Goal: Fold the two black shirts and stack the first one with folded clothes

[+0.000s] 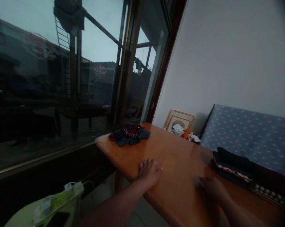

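Observation:
My left hand [150, 171] rests on the orange-brown wooden table [173, 160] near its front edge, palm down with the fingers laid on the surface and nothing visible in it. Over the right part of the table is my right hand [210, 186], smeared by motion, so its fingers cannot be made out. Just beyond it, a stack of folded dark clothes [237, 164] lies on the table, with patterned and checked edges showing. A crumpled heap of dark red and grey clothes [130, 134] sits at the far left corner.
Below left, a pale green stool [21, 217] bears a power strip [59, 200] with plugs and a dark phone [58, 219]. Large glass windows [95, 78] line the left. Picture frames [179, 119] lean on the wall, near a blue star-patterned cover [246, 129].

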A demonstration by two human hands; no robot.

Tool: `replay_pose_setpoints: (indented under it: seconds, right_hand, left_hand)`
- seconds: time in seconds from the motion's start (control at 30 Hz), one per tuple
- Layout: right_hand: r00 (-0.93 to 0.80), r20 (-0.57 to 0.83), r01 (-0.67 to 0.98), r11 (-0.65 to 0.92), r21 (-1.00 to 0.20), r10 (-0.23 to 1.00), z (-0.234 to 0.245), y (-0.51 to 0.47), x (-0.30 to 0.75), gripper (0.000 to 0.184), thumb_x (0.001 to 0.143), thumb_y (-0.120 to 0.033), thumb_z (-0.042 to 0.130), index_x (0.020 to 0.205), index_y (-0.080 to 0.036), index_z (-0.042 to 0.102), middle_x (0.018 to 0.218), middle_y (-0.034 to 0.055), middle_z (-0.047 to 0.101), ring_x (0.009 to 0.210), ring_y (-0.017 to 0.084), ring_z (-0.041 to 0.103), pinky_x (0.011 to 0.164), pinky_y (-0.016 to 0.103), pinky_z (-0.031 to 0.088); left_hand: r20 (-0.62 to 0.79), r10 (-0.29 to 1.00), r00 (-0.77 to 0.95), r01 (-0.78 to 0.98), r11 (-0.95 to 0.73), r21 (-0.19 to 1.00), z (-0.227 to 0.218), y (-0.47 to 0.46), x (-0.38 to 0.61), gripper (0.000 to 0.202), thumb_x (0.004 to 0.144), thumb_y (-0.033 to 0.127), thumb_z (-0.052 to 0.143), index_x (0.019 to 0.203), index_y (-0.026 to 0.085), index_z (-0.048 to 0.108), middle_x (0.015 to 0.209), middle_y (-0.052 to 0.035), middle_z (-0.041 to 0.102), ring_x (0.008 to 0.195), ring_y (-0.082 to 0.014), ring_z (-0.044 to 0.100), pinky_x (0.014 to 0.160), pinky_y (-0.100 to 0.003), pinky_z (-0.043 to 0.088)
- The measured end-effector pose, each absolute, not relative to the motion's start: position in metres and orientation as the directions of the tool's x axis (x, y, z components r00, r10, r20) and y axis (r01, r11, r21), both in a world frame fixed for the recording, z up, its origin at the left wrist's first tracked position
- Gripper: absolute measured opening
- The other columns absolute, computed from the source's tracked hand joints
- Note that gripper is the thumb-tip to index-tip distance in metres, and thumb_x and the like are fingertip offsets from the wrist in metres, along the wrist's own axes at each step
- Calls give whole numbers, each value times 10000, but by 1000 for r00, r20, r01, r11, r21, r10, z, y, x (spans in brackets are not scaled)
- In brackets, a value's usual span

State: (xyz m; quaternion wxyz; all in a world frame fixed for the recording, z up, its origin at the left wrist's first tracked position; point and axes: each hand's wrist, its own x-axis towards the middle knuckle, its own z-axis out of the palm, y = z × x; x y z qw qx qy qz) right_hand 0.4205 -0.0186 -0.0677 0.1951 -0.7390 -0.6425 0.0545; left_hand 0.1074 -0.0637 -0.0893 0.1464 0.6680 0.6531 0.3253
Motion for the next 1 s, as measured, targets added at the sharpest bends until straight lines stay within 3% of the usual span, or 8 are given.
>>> replay_pose_setpoints:
  seconds: [0.1, 0.2, 0.43, 0.53, 0.6, 0.83, 1.0]
  right_hand:
    - [103, 109, 883, -40, -468, 989, -82, -1, 407, 292, 917, -414, 476, 849, -230, 693, 871, 96, 731, 887, 243, 712, 742, 295, 526]
    - [74, 132, 852, 6, -524, 988, -100, 9, 402, 410, 899, -482, 371, 812, -227, 680, 819, 94, 730, 866, 258, 713, 736, 319, 516]
    - [121, 105, 847, -48, -529, 987, -102, 7, 401, 335, 808, -531, 452, 731, -277, 656, 738, 94, 705, 807, 292, 701, 723, 362, 509]
    - [113, 85, 846, -51, -531, 990, -99, 6, 398, 328, 803, -533, 459, 709, -278, 643, 719, 98, 699, 795, 289, 700, 717, 362, 509]
    - [107, 77, 841, -49, -538, 991, -100, 7, 398, 330, 803, -540, 463, 704, -280, 641, 710, 97, 696, 788, 288, 699, 717, 366, 508]
    - [139, 61, 831, -83, -551, 988, -109, 16, 400, 323, 816, -538, 468, 689, -291, 634, 735, 105, 702, 797, 292, 698, 736, 387, 502]
    - [92, 48, 845, -53, -532, 995, -115, 22, 404, 373, 856, -555, 421, 732, -286, 648, 788, 107, 718, 791, 284, 700, 760, 396, 495]
  left_hand:
    - [231, 970, -69, 754, -101, 649, -88, -63, 105, 318, 856, 523, 528, 1016, 261, 611, 1191, -132, 616, 1198, -312, 502, 1007, -493, 299]
    - [192, 977, -87, 725, -70, 685, -85, -62, 102, 295, 851, 528, 533, 981, 277, 618, 1161, -119, 633, 1182, -295, 521, 1008, -487, 310]
    - [130, 982, -141, 643, -9, 766, -90, -45, 92, 252, 812, 510, 602, 920, 287, 645, 1105, -68, 661, 1069, -247, 579, 922, -398, 407]
    - [214, 953, -215, 590, -48, 806, -88, -21, 66, 210, 831, 404, 595, 923, 221, 642, 1059, -77, 664, 963, -200, 603, 818, -308, 453]
    - [289, 907, -306, 649, -23, 760, -79, -2, 40, 186, 837, 354, 594, 893, 186, 650, 1014, -79, 664, 923, -187, 609, 800, -283, 454]
    - [368, 758, -539, 712, 177, 679, -32, 43, -60, 257, 858, 361, 577, 1020, 179, 659, 1225, -154, 579, 1159, -273, 555, 970, -354, 387]
    - [313, 645, -698, 620, 324, 715, -25, 55, -97, 482, 834, 391, 594, 1235, 127, 556, 1325, -261, 534, 1214, -359, 546, 948, -424, 416]
